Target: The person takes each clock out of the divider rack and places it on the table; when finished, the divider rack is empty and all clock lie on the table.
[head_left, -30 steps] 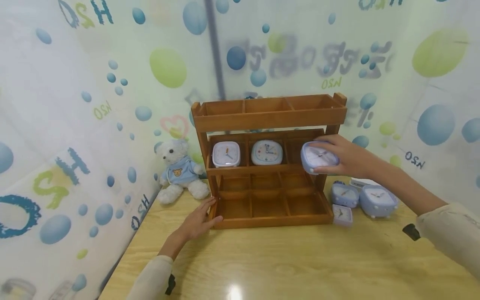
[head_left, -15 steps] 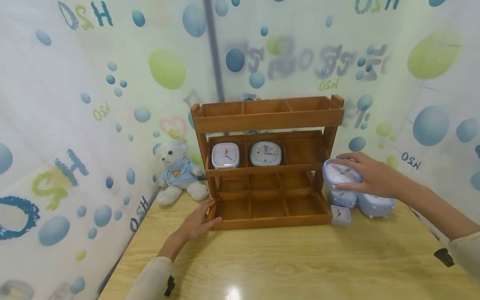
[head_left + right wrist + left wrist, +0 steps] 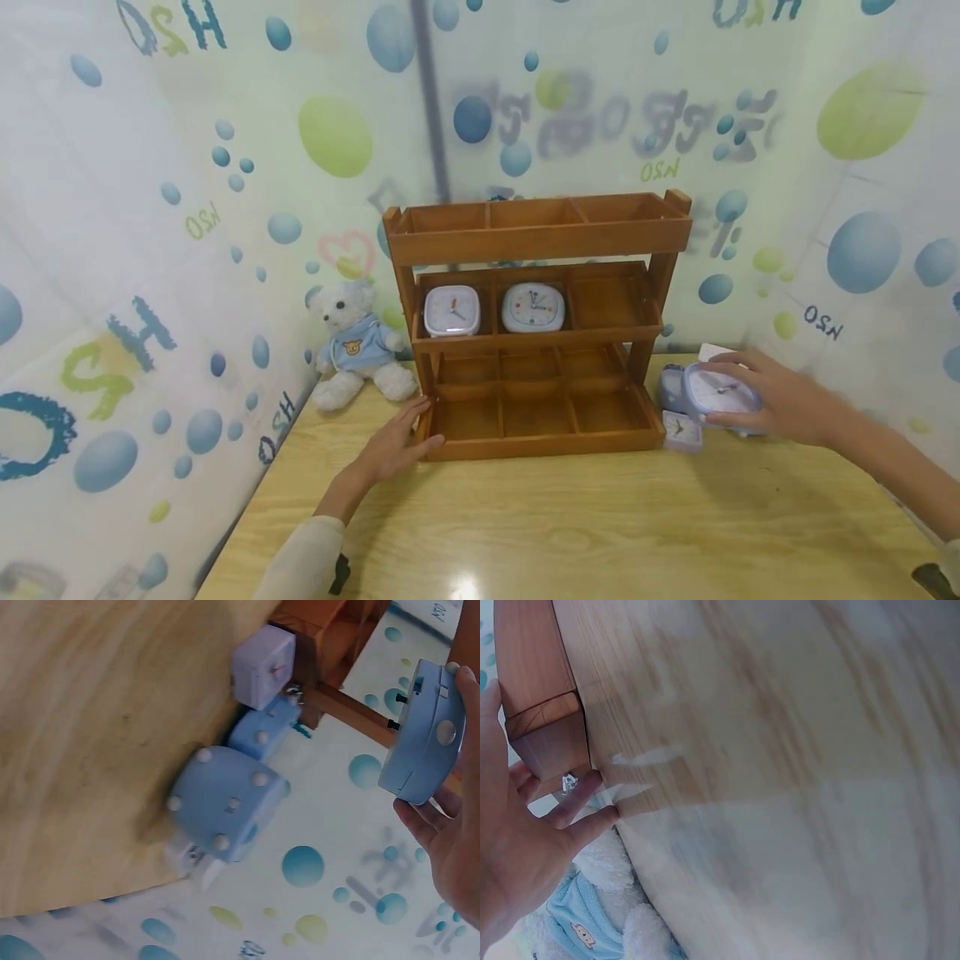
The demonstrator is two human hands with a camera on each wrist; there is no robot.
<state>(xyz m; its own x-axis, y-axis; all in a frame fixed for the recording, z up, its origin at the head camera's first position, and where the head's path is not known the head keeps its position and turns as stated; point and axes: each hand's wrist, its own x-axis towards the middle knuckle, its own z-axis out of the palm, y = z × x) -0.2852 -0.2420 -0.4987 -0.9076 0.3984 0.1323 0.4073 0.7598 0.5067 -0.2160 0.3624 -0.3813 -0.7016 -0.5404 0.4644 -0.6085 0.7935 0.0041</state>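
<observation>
A pale backdrop (image 3: 247, 92) with blue and green bubbles stands behind a wood-patterned surface (image 3: 525, 525). On this surface is a brown wooden rack (image 3: 540, 243), which has three tiers divided into compartments. To the left of it sits a white teddy bear (image 3: 362, 346), dressed in a light blue top. The left hand (image 3: 390, 442) is released, its fingers extended and touching the lower left corner of the rack. The right hand (image 3: 783, 396) is grasping a blue-rimmed clock (image 3: 722, 390) between thumb and fingers; this clock is held up above the surface, to the right of the rack. Near it, in the right wrist view, a larger blue clock (image 3: 225, 799) shows its underside with round feet. In the middle tier, a white clock (image 3: 452, 311) leans in the left compartment and an oval clock (image 3: 533, 307) in the central one. Just beside the rack's right foot there is a small square clock (image 3: 682, 431).
</observation>
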